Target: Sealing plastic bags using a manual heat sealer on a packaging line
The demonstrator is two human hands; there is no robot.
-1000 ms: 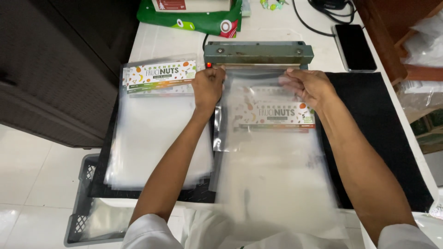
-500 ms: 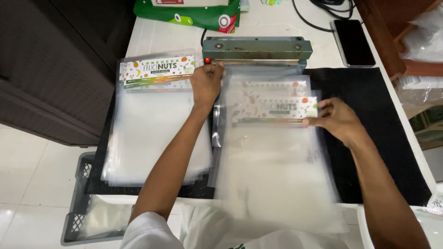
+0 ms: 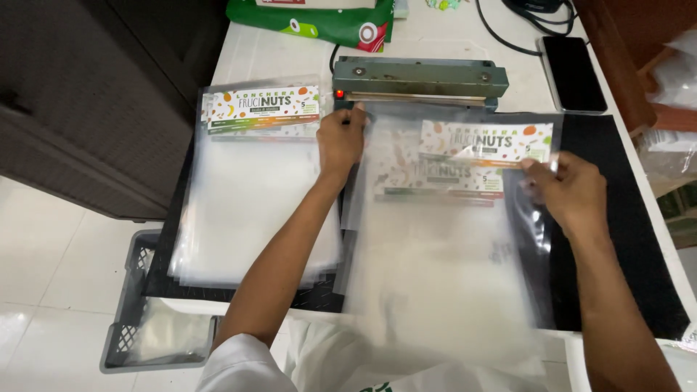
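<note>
Materials and finishes at the bag-sealing bench.
Clear bags [image 3: 450, 254]: thin glossy plastic film with printed paper-like header cards; stacked bags [image 3: 258, 196]: same glossy film; heat sealer [image 3: 421, 78]: dull green painted metal, worn; mat [image 3: 617, 239]: matt black, smooth; phone [image 3: 573, 72]: glossy black glass; crate [image 3: 134, 319]: grey perforated plastic.

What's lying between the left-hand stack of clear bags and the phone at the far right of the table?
In the head view, between the stack of bags and the phone sits the green heat sealer; the left hand rests at its near left end.

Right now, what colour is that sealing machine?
Dull grey-green sealing machine, with a red light; head view.
</note>
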